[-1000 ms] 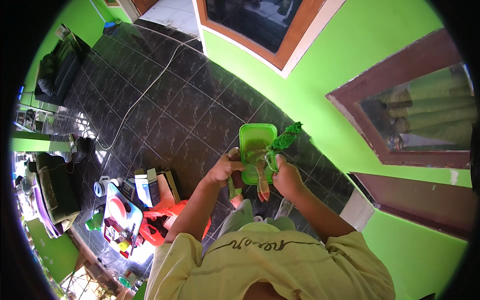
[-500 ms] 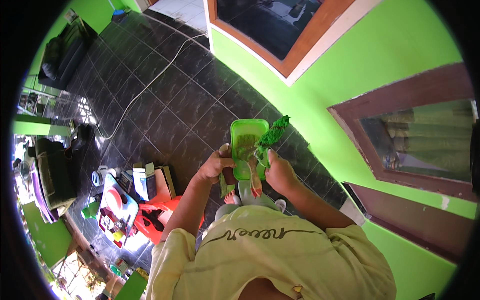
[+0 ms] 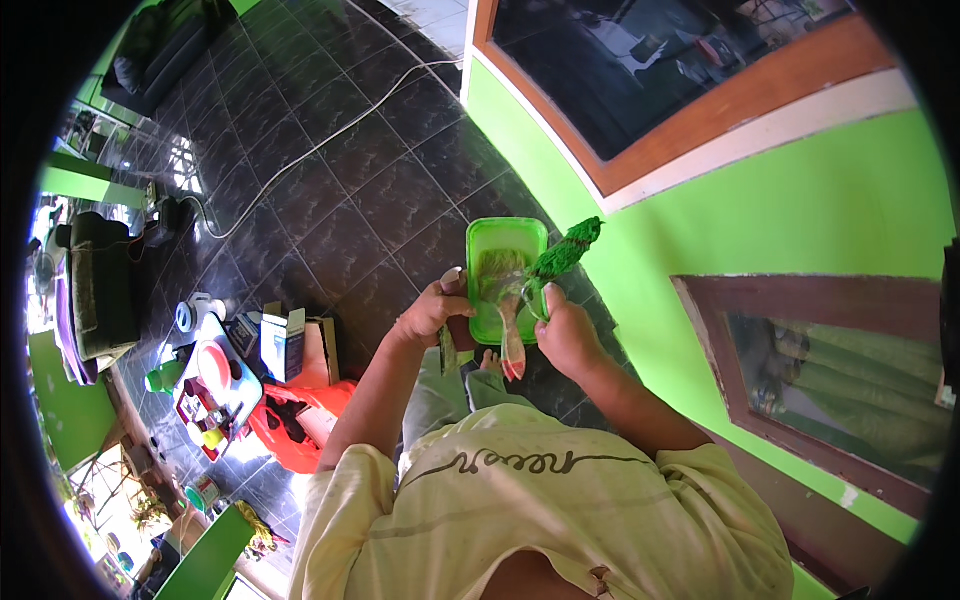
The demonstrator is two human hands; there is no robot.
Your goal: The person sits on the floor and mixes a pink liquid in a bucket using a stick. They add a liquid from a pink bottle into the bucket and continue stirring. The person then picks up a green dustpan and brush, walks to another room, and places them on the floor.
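Note:
My left hand (image 3: 440, 308) is closed on the left rim of a bright green plastic tray (image 3: 507, 224), its thumb on the edge. A dull greenish flat strip (image 3: 447, 346) hangs just below these fingers; its kind is unclear. Inside the tray lies a wide paintbrush (image 3: 511, 340), its wooden, red-ended handle jutting over the near rim. At the right rim, my right hand (image 3: 568, 332) is closed around the green handle of a shaggy green paint roller (image 3: 566, 250). The roller's fuzzy head points away, up and right, past the tray.
A green wall (image 3: 640, 235) with framed windows runs along my right. Dark tiled floor (image 3: 350, 170) stretches ahead, crossed by a white cable (image 3: 330, 135). At left stand a red plastic bag (image 3: 300, 425), boxes (image 3: 283, 340), a white jug (image 3: 205, 312) and small containers.
My view has turned and moved forward along the wall, so the window looms larger and the floor items shift left. Both hands keep their hold on the tray and the roller.

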